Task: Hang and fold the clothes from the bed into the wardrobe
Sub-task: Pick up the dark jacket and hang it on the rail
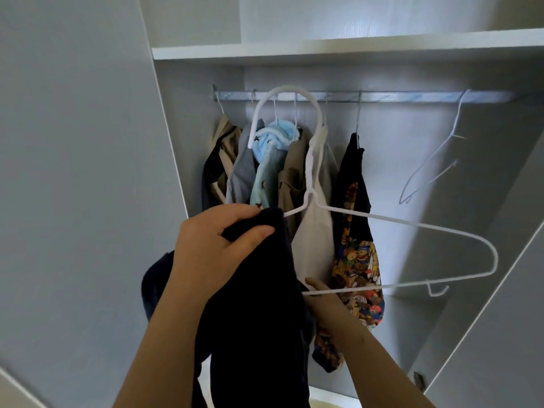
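Head view: below the rail [382, 97], the left hand [217, 248] pinches a dark garment [259, 319] between thumb and curled fingers at one shoulder of a white hanger [412, 228]. The right hand [323, 293], lower still and partly hidden by the cloth, grips the hanger's bottom bar. The hook rises to rail level; contact unclear. Clothes [265, 172] hang from the rail, with a bare hanger [429, 163] farther right.

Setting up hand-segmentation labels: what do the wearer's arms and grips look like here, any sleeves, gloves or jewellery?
The left grip and right grip are bare hands: no gloves, no rings showing. The left forearm and right forearm are bare down to the frame's bottom edge: no sleeves, watch or bands. The right grip is partly hidden, so its fingers can't be fully checked.
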The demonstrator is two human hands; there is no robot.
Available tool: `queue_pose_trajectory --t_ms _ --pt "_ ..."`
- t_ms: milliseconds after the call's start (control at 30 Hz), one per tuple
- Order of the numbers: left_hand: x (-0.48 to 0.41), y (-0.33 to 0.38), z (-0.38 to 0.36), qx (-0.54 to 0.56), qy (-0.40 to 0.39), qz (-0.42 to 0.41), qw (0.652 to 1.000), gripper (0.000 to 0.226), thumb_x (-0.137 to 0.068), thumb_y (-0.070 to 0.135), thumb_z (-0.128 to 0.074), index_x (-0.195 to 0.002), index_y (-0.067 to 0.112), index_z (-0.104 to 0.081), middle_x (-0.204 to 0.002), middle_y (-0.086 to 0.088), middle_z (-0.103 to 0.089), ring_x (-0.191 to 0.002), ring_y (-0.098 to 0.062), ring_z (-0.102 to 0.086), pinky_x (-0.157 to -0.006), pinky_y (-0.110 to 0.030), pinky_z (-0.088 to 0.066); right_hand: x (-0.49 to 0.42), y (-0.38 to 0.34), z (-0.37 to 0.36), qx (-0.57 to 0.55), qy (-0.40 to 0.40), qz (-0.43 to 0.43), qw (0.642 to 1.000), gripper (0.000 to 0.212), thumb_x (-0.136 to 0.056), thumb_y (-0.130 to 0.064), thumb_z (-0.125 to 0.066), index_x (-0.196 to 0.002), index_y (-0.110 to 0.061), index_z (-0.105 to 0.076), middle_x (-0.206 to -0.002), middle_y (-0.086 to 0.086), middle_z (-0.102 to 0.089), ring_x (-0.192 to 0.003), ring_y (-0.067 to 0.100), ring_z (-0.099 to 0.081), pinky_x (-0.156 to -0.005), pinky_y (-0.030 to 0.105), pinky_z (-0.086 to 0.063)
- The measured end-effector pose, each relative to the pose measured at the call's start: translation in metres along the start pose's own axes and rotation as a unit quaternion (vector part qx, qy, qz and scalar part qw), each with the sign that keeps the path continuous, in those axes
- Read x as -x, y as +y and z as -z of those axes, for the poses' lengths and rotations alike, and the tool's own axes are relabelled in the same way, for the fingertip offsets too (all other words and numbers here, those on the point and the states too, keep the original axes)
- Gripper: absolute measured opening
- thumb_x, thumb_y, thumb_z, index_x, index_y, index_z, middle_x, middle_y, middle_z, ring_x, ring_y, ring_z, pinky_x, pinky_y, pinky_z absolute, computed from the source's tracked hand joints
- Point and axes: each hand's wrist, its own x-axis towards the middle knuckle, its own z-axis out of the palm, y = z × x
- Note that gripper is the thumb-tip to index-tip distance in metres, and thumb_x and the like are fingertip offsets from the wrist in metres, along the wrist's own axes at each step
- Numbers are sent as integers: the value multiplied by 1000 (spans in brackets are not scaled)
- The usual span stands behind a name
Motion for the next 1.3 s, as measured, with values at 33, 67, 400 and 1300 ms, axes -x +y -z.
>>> queue_pose_trajectory --t_ms 33,67,400,1300 --pt "0 -1 1 4 0 -1 1000 22 -70 34 -67 -91 38 -63 -81 35 -56 -80 22 -55 -73 3 -39 0 3 -2 8 6 -1 1000 34 -93 2 -47 -127 8 -44 -100 28 -56 -99 38 -57 -68 24 -44" --pt "1 -1 1 10 -2 -1 1000 22 -70 33 -67 -91 38 -63 -81 35 -57 -80 21 -55 -73 3 -39 1 8 -3 43 19 -8 999 28 -93 2 -47 -120 2 -49 -92 21 -55 -86 30 -59 -63 21 -43" --pt "5 -34 21 2 -21 42 999 35 -73 16 -74 -78 48 -60 -77 40 -61 -76 15 -59 -70 0 -42 30 25 39 -237 138 -205 940 20 -69 5 -38 -86 -7 -42 -83 14 -46 -72 27 -47 -59 35 -42" --pt "38 -47 -48 -46 -250 120 960 7 -83 38 -64 -83 33 -68 -76 16 -66 -73 0 -59 -68 -27 -50 85 -13 89 12 366 69 928 9 -81 -17 -65 -72 -18 -66 -75 11 -67 -76 30 -66 -76 46 -53"
